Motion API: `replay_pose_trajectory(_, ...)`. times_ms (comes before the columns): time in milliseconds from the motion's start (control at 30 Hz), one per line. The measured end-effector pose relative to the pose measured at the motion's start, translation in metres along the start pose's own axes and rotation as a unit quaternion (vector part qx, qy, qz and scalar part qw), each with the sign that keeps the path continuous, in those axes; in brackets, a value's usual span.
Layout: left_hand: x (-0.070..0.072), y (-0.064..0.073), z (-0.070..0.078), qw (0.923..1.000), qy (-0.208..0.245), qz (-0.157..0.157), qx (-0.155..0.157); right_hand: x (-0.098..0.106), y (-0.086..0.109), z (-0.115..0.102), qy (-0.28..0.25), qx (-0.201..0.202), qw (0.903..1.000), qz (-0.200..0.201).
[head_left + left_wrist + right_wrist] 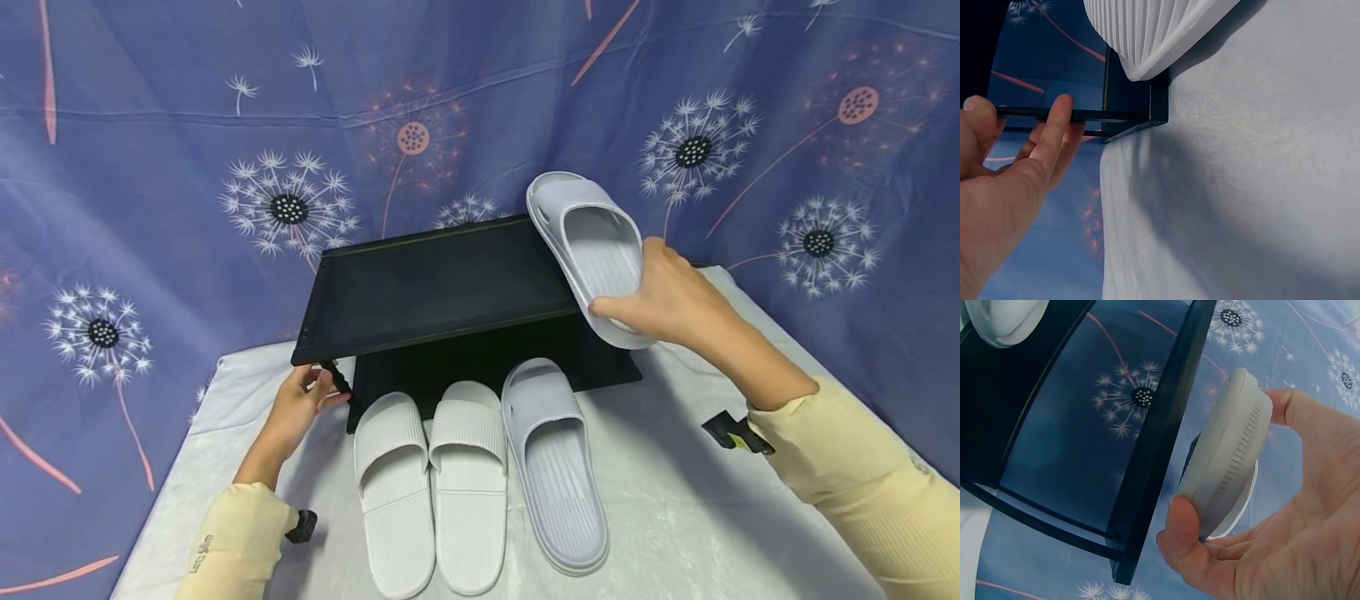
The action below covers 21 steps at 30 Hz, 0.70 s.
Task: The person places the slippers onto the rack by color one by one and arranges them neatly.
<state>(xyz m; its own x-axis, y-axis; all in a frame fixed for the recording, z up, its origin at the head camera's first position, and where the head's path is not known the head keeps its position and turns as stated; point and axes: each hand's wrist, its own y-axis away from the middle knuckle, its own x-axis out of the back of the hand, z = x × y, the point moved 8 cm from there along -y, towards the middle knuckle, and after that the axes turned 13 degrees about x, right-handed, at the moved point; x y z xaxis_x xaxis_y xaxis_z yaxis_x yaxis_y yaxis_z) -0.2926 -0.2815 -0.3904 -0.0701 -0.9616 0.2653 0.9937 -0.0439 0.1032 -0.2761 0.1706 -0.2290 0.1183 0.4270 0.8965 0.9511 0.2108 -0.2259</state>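
Note:
My right hand (678, 296) grips a pale grey slipper (588, 200) by its heel end, thumb on the near side. The slipper is up at the right end of a black two-tier shoe rack (442, 279), its toe pointing away and overlapping the top shelf in the head view. In the right wrist view, the slipper's heel (1229, 450) is beside the rack's upper edge (1160, 437). My left hand (292, 412) holds the rack's left side, thumb and fingers around a thin black side bar (1104, 115).
A matching grey slipper (558, 467) stands before the rack's right half. To its left are two white slippers (393, 492), side by side, toes toward the rack. White cloth (652, 500) covers the table; a blue dandelion-print curtain (487, 92) hangs behind.

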Motion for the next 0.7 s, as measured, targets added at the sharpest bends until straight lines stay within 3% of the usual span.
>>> replay_pose_trajectory(700, 0.001, -0.001, -0.001, 1.0, 0.003, 0.003, 0.004, -0.014, -0.015, 0.0, 0.012, -0.004, 0.9987, -0.049)
